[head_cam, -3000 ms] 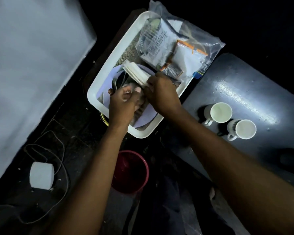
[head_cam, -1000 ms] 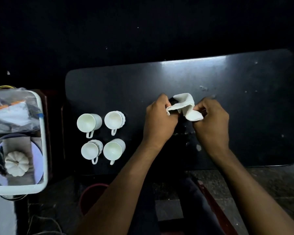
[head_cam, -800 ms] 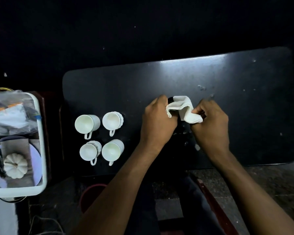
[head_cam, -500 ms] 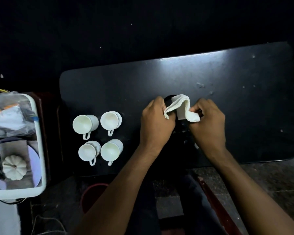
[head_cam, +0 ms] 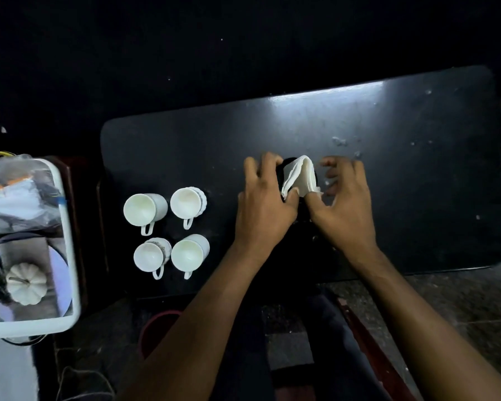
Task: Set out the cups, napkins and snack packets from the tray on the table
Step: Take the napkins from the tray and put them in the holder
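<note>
Since half a second ago our right hand point(head_cam: 343, 204) has opened up: its fingers, which were curled around the napkin point(head_cam: 300, 176), are now spread and lifted, with only the thumb side touching the napkin's lower corner, so we would call it mostly released. Our left hand point(head_cam: 265, 202) has shifted little and keeps its hold, thumb and fingers pinching the napkin's lower left edge, while its other fingers curve around a dark round object point(head_cam: 287, 166) that we cannot identify. Where the napkin sagged between both hands before, it now stands as a folded white peak between them, over the middle of the black table point(head_cam: 417, 169); whether it rests on the dark object or on the tabletop we cannot tell. Counting what is set out, we see four white cups point(head_cam: 168, 228) in a two-by-two block on the table's left part, unchanged from before, all with handles pointing toward us, and one napkin in our hands. Off the table's left end sits one white tray point(head_cam: 67, 256), and in it we count one clear bag of snack packets point(head_cam: 18, 195) at the far end and one small white pumpkin point(head_cam: 26, 283) on a pale plate point(head_cam: 58, 273) at the near end. One red bucket point(head_cam: 159, 328) sits on the floor below the table's near edge.
</note>
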